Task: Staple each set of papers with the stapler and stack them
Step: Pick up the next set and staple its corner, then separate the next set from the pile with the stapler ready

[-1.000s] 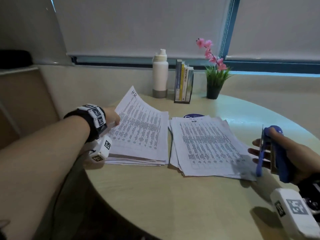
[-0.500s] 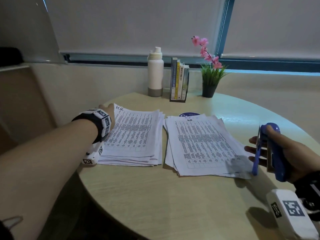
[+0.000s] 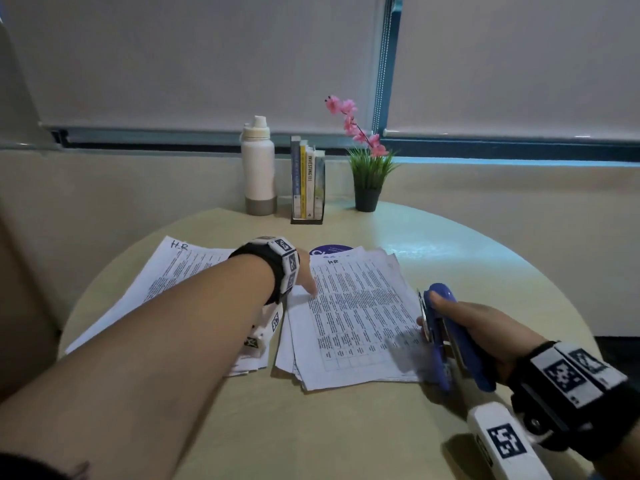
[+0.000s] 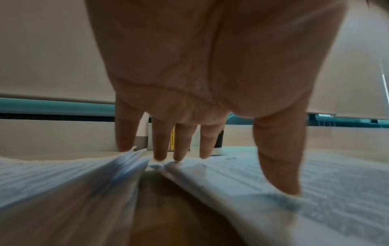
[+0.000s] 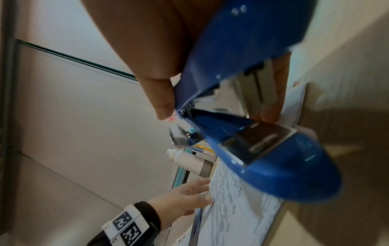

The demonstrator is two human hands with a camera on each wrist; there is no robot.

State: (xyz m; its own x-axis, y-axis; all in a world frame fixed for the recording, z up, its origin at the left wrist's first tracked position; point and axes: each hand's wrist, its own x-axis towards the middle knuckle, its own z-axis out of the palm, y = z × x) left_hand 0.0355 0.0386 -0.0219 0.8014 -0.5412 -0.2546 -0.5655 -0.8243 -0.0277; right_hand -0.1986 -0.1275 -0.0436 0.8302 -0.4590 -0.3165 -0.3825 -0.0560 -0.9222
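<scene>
Two piles of printed papers lie side by side on the round table: a left pile (image 3: 180, 271) and a right pile (image 3: 356, 317), both marked "HR" at the top. My left hand (image 3: 306, 275) reaches across to the right pile's upper left edge, fingers straight, fingertips (image 4: 161, 157) touching the paper edges and thumb (image 4: 280, 166) resting on the top sheet (image 4: 315, 191). My right hand (image 3: 485, 327) grips a blue stapler (image 3: 446, 337) at the right pile's right edge, its mouth open (image 5: 252, 138).
At the table's far side stand a white bottle (image 3: 258, 168), a small rack of books (image 3: 307, 185) and a potted plant with pink flowers (image 3: 367, 168). A round blue coaster (image 3: 327, 251) peeks from under the right pile. The table edge (image 3: 104, 289) curves near the left pile.
My left hand let the stapled set down on the left pile and moved right to the right pile's upper left edge. The right hand with the stapler came closer to that pile.
</scene>
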